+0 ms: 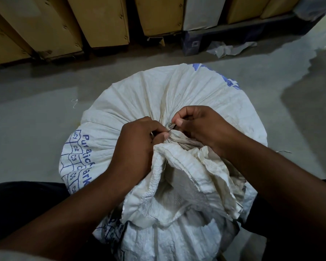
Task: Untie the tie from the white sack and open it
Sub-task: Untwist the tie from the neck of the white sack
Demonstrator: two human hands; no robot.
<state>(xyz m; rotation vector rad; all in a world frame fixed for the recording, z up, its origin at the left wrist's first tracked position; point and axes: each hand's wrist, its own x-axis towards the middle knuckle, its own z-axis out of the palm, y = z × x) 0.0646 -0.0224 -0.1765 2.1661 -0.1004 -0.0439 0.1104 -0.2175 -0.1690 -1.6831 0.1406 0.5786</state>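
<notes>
Picking at the knot, both hands meet on the gathered neck of the sack (pixel 139 91), which stands on the floor (pixel 36 113) close in front of the person. The left hand (pixel 139 146) pinches a thin dark end of the tie (pixel 177 140) between thumb and forefinger. The right hand (pixel 201 127) is curled onto the same spot, its thumb pressed to the windings. The task looks barely begun. The tie is wound tight round the neck, with no loop visibly freed, so loosening it, pulling it off and spreading the mouth all remain. The loose mouth fabric flops toward the person below the tie. The sack bulges as if full, but its contents are hidden. Closed boxes (pixel 102 21) line the far wall.
</notes>
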